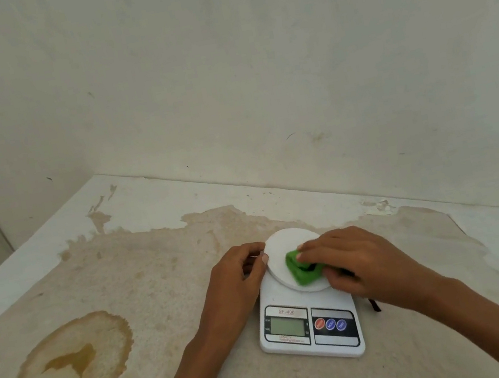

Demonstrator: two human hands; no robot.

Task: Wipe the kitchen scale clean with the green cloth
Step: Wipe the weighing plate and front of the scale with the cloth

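A white kitchen scale [308, 321] with a grey display and three round buttons sits on the stained table. Its round white platter [285, 249] is at the far end. My right hand [351, 261] presses a bunched green cloth [301, 271] onto the right part of the platter. My left hand [237, 277] grips the platter's left edge, thumb on the rim. Part of the cloth is hidden under my right fingers.
The table [159, 288] is covered with a worn, stained beige sheet, with a large brown ring stain [72, 366] at the left. A white wall [257, 87] runs close behind the scale. A small dark object [374, 304] pokes out right of the scale.
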